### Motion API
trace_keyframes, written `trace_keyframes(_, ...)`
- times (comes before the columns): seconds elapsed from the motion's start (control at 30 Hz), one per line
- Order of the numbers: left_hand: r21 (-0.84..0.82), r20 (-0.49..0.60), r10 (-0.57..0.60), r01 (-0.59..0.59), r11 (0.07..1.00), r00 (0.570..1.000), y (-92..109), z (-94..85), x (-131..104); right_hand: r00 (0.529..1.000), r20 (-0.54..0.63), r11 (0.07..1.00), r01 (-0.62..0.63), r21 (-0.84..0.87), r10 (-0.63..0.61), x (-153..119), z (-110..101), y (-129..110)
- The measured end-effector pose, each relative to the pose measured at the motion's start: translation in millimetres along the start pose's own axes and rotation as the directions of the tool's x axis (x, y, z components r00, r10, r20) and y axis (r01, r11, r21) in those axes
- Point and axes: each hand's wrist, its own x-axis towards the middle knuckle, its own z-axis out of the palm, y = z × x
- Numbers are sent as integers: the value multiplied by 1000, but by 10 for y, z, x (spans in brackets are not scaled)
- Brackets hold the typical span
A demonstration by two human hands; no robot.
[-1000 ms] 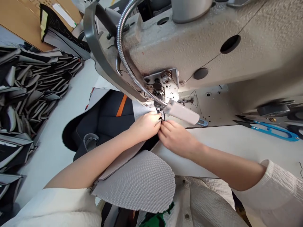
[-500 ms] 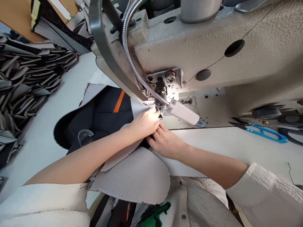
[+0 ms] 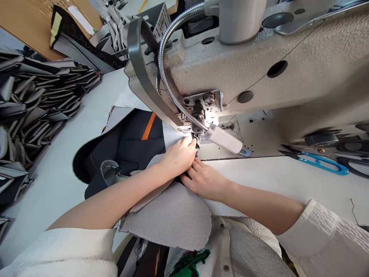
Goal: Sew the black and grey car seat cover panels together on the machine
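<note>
A padded fabric panel, dark navy with an orange stripe and a grey mesh underside, lies folded under the head of a sewing machine. Close in front of the presser foot, my left hand is closed on the panel's edge, thumb and fingers drawn together. Just below and to the right, my right hand pinches the same edge, its fingertips touching the left hand. Both hands hide the fabric between them. A grey mesh flap hangs over the table's front edge toward my lap.
Many padded pieces are stacked on the left of the white table. Blue-handled thread snips and black-handled scissors lie at the right. A lamp on a metal gooseneck reaches in beside the needle.
The view has shifted, so the machine sits slightly lower and more of the background shows. Both hands keep their hold near the presser foot, with little visible movement of the fabric.
</note>
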Motion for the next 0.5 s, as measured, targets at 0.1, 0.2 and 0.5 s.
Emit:
trace_keyframes(0.1,-23,5,-27,27,999,1000,3,-2,-5,1000,-26,1000,2,-15,-2,-9,12,-3)
trace_keyframes(0.2,-33,-17,-27,27,999,999,-10,7,-2,1000,-25,1000,2,-26,-3,-12,12,-7)
trace_keyframes(0.5,-113,-74,-38,30,993,997,-85,11,61,999,34,999,-4,-32,6,13,-16,-27)
